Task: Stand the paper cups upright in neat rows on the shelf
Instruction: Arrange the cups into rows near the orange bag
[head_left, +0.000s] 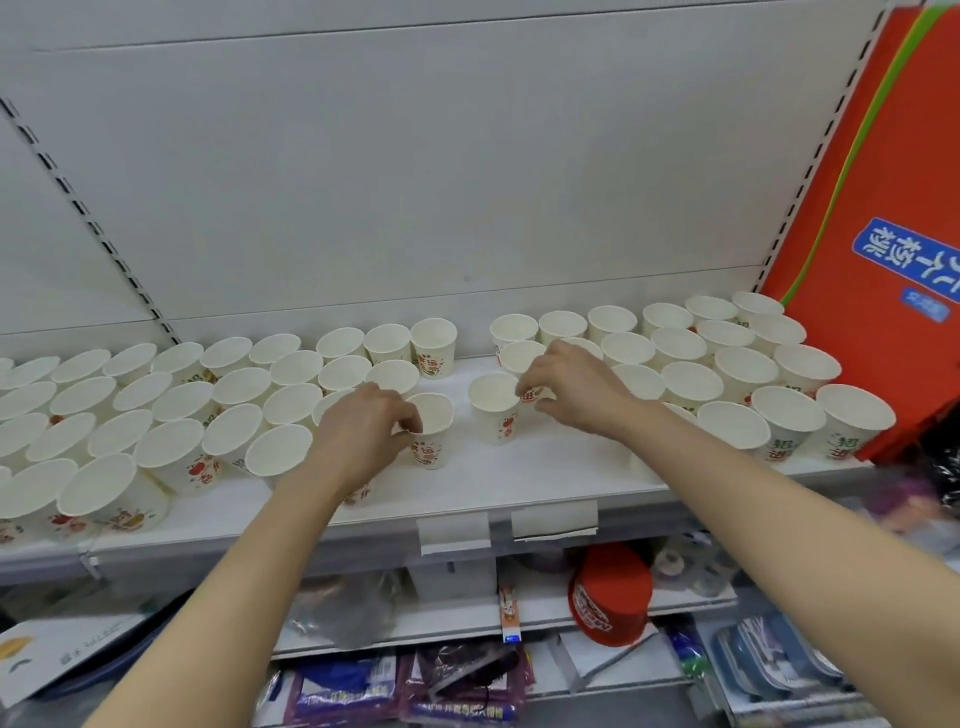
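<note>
On the white shelf (519, 478), the left hand (363, 426) has its grip pinched on the rim of one upright paper cup (431, 431) at the middle gap. The right hand (566, 384), reaching from the near right, pinches a second cup (493, 405) just right of it. Dozens more cups, too many to count surely, stand in rows on both sides.

Bare forearms, sleeveless, unadorned hands (363, 421)
</note>
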